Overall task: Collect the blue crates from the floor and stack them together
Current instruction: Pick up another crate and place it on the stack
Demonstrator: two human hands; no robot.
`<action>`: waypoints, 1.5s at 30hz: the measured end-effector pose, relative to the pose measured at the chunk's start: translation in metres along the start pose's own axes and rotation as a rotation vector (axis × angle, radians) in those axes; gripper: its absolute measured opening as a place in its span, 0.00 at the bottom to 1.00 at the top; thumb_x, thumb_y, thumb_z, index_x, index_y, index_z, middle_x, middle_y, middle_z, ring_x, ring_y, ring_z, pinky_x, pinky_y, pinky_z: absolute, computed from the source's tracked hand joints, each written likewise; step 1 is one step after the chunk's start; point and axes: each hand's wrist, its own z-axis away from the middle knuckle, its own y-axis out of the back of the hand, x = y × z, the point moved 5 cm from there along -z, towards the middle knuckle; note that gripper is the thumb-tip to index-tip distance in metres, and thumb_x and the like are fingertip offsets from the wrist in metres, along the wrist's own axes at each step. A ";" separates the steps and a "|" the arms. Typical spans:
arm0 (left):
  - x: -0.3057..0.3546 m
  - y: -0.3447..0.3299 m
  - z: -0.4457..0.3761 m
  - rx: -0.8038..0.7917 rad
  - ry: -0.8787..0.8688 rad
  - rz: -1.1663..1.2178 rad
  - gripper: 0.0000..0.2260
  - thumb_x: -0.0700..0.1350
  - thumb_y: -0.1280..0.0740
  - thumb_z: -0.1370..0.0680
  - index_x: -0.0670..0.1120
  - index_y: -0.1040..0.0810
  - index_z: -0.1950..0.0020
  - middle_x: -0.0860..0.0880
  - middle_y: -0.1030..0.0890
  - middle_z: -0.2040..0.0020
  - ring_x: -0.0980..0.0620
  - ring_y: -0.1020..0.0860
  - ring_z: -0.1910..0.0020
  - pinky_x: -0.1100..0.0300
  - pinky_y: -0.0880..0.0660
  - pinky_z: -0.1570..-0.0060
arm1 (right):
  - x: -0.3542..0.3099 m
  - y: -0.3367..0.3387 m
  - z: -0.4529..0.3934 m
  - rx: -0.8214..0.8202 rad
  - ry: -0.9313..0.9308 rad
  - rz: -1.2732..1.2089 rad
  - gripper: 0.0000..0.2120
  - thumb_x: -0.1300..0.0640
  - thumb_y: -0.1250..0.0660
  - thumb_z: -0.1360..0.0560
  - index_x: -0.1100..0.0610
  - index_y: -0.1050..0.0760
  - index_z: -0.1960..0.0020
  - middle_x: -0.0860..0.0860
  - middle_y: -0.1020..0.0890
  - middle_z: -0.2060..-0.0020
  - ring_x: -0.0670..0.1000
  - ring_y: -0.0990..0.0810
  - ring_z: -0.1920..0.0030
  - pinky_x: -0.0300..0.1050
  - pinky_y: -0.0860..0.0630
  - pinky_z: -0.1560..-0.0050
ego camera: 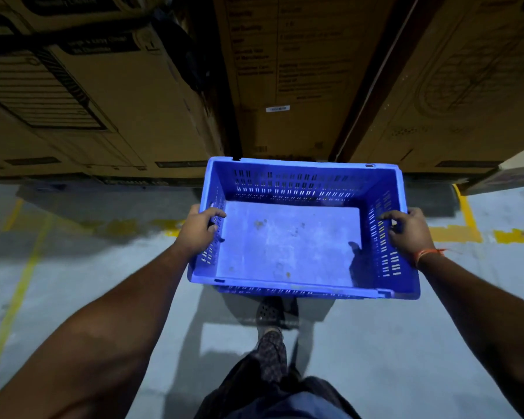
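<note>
An empty blue crate (pixel 294 246) with slotted walls hangs in the air in front of me, above the grey floor. My left hand (pixel 198 229) grips its left rim, fingers curled over the edge. My right hand (pixel 407 229) grips the right rim the same way; an orange thread is tied around that wrist. The crate's pale bottom is scuffed and holds nothing. No other blue crate shows in the head view.
Tall cardboard boxes (pixel 300 74) stand in a row right behind the crate. Yellow lines (pixel 457 234) mark the concrete floor. My leg and a dark perforated shoe (pixel 270 313) are under the crate's near edge.
</note>
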 end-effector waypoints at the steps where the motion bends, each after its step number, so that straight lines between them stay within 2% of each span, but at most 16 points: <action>1: -0.001 -0.003 0.005 0.014 -0.002 -0.002 0.17 0.34 0.36 0.23 0.52 0.20 0.41 0.43 0.32 0.40 0.45 0.19 0.56 0.54 0.23 0.44 | 0.000 -0.001 0.008 0.019 0.024 -0.010 0.18 0.73 0.36 0.30 0.56 0.17 0.47 0.63 0.29 0.41 0.57 0.22 0.59 0.44 0.25 0.47; 8: -0.008 -0.016 0.000 0.188 -0.003 -0.156 0.16 0.37 0.35 0.24 0.50 0.19 0.40 0.39 0.28 0.44 0.37 0.20 0.53 0.51 0.24 0.41 | 0.020 -0.016 0.008 0.042 0.066 0.018 0.17 0.72 0.35 0.30 0.58 0.18 0.46 0.62 0.29 0.42 0.63 0.20 0.51 0.46 0.26 0.42; 11: -0.009 -0.017 -0.001 0.204 -0.043 -0.193 0.15 0.36 0.35 0.23 0.47 0.19 0.39 0.36 0.27 0.44 0.38 0.22 0.51 0.53 0.28 0.39 | 0.020 -0.018 0.004 0.066 0.098 0.062 0.17 0.71 0.36 0.29 0.58 0.18 0.44 0.63 0.28 0.44 0.64 0.21 0.51 0.45 0.27 0.43; 15: -0.009 -0.016 0.008 0.225 -0.053 -0.199 0.14 0.36 0.35 0.22 0.46 0.18 0.39 0.35 0.26 0.43 0.38 0.21 0.48 0.54 0.29 0.38 | 0.018 -0.016 0.007 0.072 0.099 0.120 0.20 0.70 0.34 0.32 0.56 0.18 0.43 0.61 0.27 0.46 0.64 0.22 0.51 0.46 0.27 0.44; 20: -0.004 -0.016 0.020 0.258 -0.044 -0.202 0.14 0.35 0.36 0.21 0.45 0.18 0.39 0.35 0.28 0.39 0.38 0.21 0.46 0.55 0.30 0.35 | 0.021 -0.018 0.007 0.062 0.075 0.148 0.22 0.70 0.30 0.34 0.56 0.19 0.43 0.61 0.28 0.41 0.63 0.21 0.52 0.48 0.26 0.43; 25: -0.010 -0.020 0.027 0.254 -0.045 -0.217 0.15 0.35 0.38 0.21 0.45 0.18 0.39 0.35 0.28 0.37 0.39 0.25 0.37 0.55 0.32 0.34 | 0.023 -0.023 0.001 -0.023 0.099 0.196 0.23 0.70 0.27 0.35 0.57 0.20 0.41 0.65 0.23 0.45 0.63 0.22 0.48 0.46 0.27 0.44; 27: -0.013 -0.021 0.031 0.240 -0.044 -0.214 0.16 0.34 0.39 0.21 0.46 0.18 0.39 0.35 0.27 0.37 0.40 0.27 0.36 0.56 0.32 0.35 | 0.020 -0.023 0.002 -0.043 0.110 0.205 0.23 0.70 0.27 0.34 0.57 0.20 0.40 0.66 0.24 0.44 0.64 0.23 0.46 0.46 0.28 0.43; 31: -0.011 -0.021 0.036 0.235 -0.029 -0.183 0.17 0.34 0.40 0.22 0.47 0.18 0.40 0.35 0.26 0.39 0.40 0.28 0.36 0.56 0.31 0.37 | 0.024 -0.023 -0.001 -0.060 0.106 0.225 0.23 0.69 0.27 0.33 0.54 0.20 0.40 0.66 0.26 0.41 0.65 0.25 0.44 0.48 0.29 0.39; 35: 0.001 -0.026 0.034 0.229 -0.011 -0.166 0.17 0.35 0.41 0.22 0.46 0.19 0.40 0.37 0.28 0.38 0.40 0.25 0.39 0.56 0.30 0.38 | 0.033 -0.018 -0.009 -0.085 0.088 0.266 0.24 0.67 0.25 0.34 0.54 0.20 0.40 0.66 0.24 0.44 0.65 0.22 0.45 0.52 0.27 0.39; 39: 0.012 -0.034 0.026 0.196 -0.020 -0.166 0.17 0.34 0.41 0.23 0.48 0.19 0.42 0.37 0.26 0.40 0.41 0.25 0.41 0.58 0.30 0.43 | 0.046 -0.009 -0.018 -0.100 0.058 0.280 0.25 0.67 0.24 0.36 0.54 0.20 0.40 0.65 0.22 0.46 0.64 0.21 0.47 0.53 0.25 0.41; 45: 0.013 -0.033 0.019 0.199 -0.009 -0.186 0.18 0.34 0.41 0.23 0.48 0.18 0.40 0.37 0.28 0.39 0.40 0.24 0.43 0.55 0.28 0.40 | 0.041 -0.008 -0.019 -0.043 0.071 0.275 0.25 0.69 0.26 0.34 0.55 0.20 0.39 0.66 0.25 0.42 0.67 0.22 0.46 0.54 0.26 0.39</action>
